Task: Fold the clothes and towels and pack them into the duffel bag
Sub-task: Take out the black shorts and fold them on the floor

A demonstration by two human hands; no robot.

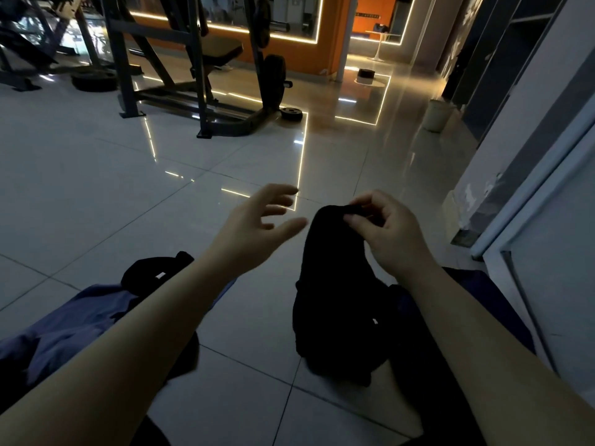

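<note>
- Far left, low in my view, I see a blue garment (74, 320) lying crumpled on the floor, soft and matte, with loose folds.
- Just beside it, touching its upper edge, sits a small black piece of clothing (154, 272), bunched into a rounded lump with a tiny pale tag showing.
- My left hand (257, 226) hovers above the tiles, fingers spread and relaxed, holding nothing; it is near the dark fabric to its right but apart from it.
- The black garment (335, 284) hangs in a long, limp column from its pinched top edge down to the floor, where its lower part pools in a heap. It is so dark that I cannot tell the weave or what kind of garment it is.
- My right hand (383, 230) pinches that top edge between thumb and curled fingers, a narrow grip on the cloth.
- Under my right forearm lies more blue fabric (489, 304), flat against the floor by the wall.
- The floor (96, 188) is large pale glossy tiles with thin dark grout lines, mirroring bright strip lights.
- Farther back stands a dark steel weight rack (193, 75) with round plates, against an orange wall edged in glowing lines.
- To the right, a pale bin (438, 114) stands near a grey wall, and a white-framed panel (547, 220) runs down the right edge.
</note>
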